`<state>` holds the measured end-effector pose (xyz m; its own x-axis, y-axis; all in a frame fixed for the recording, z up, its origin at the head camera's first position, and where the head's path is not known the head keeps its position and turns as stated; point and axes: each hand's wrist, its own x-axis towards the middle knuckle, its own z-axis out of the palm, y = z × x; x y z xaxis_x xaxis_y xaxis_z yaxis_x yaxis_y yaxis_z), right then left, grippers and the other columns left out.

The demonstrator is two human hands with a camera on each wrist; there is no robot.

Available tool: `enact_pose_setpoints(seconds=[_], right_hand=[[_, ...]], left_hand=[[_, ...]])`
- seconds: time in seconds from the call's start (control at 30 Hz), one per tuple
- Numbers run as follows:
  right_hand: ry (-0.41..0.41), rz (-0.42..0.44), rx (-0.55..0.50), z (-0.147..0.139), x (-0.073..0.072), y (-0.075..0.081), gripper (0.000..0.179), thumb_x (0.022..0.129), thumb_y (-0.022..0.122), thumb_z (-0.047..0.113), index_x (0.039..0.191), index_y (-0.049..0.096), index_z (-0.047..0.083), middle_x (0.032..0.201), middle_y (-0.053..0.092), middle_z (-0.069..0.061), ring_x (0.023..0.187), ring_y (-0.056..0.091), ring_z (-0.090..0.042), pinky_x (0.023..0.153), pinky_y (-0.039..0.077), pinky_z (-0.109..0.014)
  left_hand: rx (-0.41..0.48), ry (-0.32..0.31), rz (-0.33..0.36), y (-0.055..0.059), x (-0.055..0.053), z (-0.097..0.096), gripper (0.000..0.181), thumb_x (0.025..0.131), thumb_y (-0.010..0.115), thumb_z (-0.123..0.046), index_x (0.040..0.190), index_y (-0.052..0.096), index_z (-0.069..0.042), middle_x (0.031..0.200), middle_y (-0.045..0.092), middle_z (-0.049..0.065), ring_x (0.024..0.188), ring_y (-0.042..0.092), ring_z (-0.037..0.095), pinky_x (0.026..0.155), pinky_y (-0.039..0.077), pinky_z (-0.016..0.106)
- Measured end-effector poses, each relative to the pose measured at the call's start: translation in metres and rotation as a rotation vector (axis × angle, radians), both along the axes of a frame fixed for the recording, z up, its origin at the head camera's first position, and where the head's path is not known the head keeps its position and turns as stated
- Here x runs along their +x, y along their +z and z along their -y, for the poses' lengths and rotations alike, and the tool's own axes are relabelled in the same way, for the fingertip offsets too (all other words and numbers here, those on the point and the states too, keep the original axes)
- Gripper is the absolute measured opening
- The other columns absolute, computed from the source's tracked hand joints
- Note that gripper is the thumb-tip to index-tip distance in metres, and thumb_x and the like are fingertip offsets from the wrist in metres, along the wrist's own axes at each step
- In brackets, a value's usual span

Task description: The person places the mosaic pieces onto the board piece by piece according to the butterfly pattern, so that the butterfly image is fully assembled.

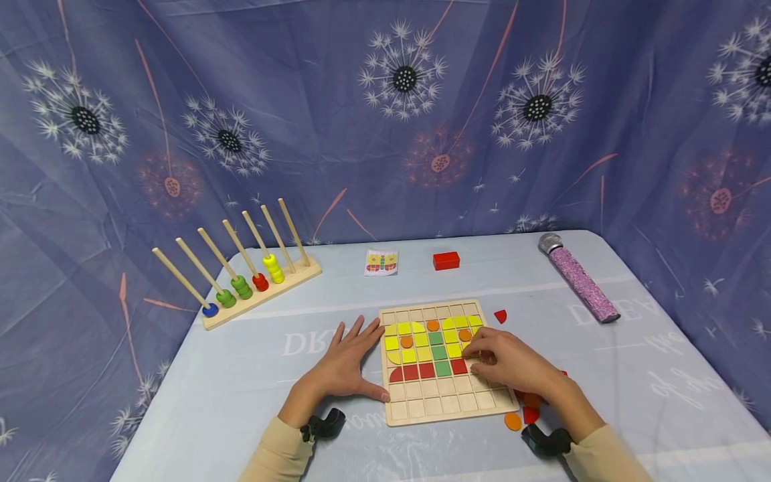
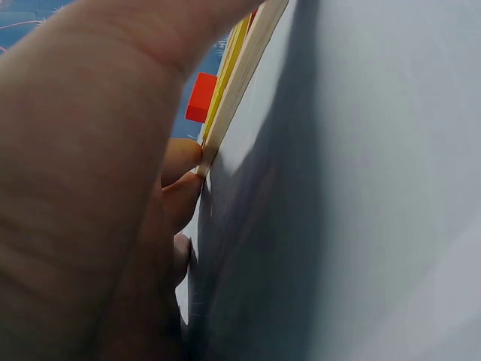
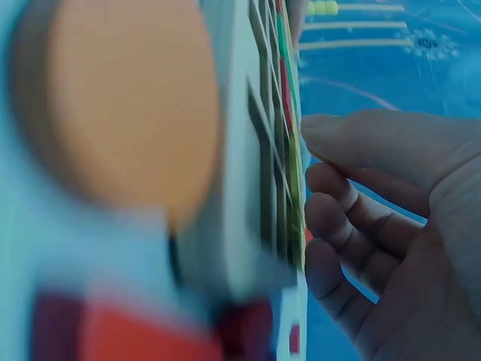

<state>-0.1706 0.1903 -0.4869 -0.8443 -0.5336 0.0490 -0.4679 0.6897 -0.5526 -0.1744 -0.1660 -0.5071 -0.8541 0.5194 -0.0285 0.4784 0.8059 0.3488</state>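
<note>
A wooden grid board [image 1: 430, 405] lies on the table, its upper cells filled with yellow pieces [image 1: 404, 329], orange discs [image 1: 407, 341], a column of green squares [image 1: 442, 368] and a row of red pieces [image 1: 426, 370]. My left hand [image 1: 343, 368] is spread at its left side, fingertips and thumb at the edge. My right hand [image 1: 512, 361] reaches over the right part, fingers bent and fingertips right at the yellow and red pieces there. In the right wrist view, no piece shows between thumb and fingers. The right hand hides several cells in the head view.
Loose orange discs [image 1: 512, 421] and red pieces [image 1: 531, 415] lie by the board's lower right corner; a red quarter piece [image 1: 501, 316] is above. Behind stand a pattern card [image 1: 381, 263], a red block [image 1: 446, 261], a bead rack [image 1: 265, 294] and a glittery microphone [image 1: 581, 281].
</note>
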Motion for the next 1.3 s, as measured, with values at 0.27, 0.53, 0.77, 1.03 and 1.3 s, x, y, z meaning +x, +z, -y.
enact_pose_setpoints(seconds=[0.27, 0.53, 0.77, 1.03, 1.3], right_hand=[[-0.096, 0.042, -0.059, -0.046, 0.004, 0.003, 0.022, 0.084, 0.076, 0.020, 0.106, 0.073, 0.019, 0.088, 0.058, 0.012, 0.075, 0.053, -0.010, 0.064, 0.048, -0.023], [-0.175, -0.026, -0.058, -0.095, 0.016, 0.000, 0.025, 0.082, 0.078, 0.016, 0.106, 0.072, 0.018, 0.088, 0.059, 0.011, 0.075, 0.052, -0.008, 0.063, 0.049, -0.023], [-0.168, 0.031, -0.080, -0.130, 0.028, -0.006, 0.033, 0.079, 0.081, 0.021, 0.109, 0.070, 0.016, 0.094, 0.059, 0.005, 0.077, 0.052, -0.009, 0.067, 0.050, -0.023], [-0.147, 0.060, -0.076, -0.143, 0.037, -0.012, 0.033, 0.077, 0.082, 0.024, 0.108, 0.070, 0.019, 0.094, 0.056, 0.004, 0.078, 0.051, -0.011, 0.064, 0.048, -0.022], [-0.203, 0.067, -0.037, -0.131, 0.031, -0.012, 0.029, 0.077, 0.080, 0.014, 0.102, 0.069, 0.020, 0.087, 0.055, 0.005, 0.076, 0.050, -0.011, 0.063, 0.047, -0.021]], left_hand=[[0.002, -0.003, 0.001, 0.002, 0.001, 0.000, 0.125, 0.055, 0.065, -0.085, 0.155, 0.022, -0.021, 0.160, 0.014, -0.005, 0.146, 0.001, 0.025, 0.113, -0.002, 0.055], [0.002, -0.005, -0.009, 0.001, 0.000, 0.000, 0.126, 0.055, 0.065, -0.085, 0.155, 0.023, -0.021, 0.160, 0.015, -0.004, 0.146, 0.002, 0.026, 0.112, -0.002, 0.055], [-0.005, 0.000, -0.011, 0.000, 0.000, 0.000, 0.126, 0.055, 0.064, -0.086, 0.155, 0.022, -0.022, 0.160, 0.013, -0.006, 0.146, 0.001, 0.023, 0.113, -0.003, 0.054], [-0.006, -0.002, -0.008, 0.001, 0.000, -0.001, 0.126, 0.055, 0.063, -0.087, 0.155, 0.022, -0.021, 0.160, 0.014, -0.005, 0.146, 0.001, 0.024, 0.113, -0.002, 0.055], [0.008, -0.004, -0.013, 0.002, 0.001, -0.001, 0.126, 0.055, 0.064, -0.086, 0.154, 0.024, -0.020, 0.159, 0.016, -0.004, 0.146, 0.003, 0.026, 0.112, -0.001, 0.055]])
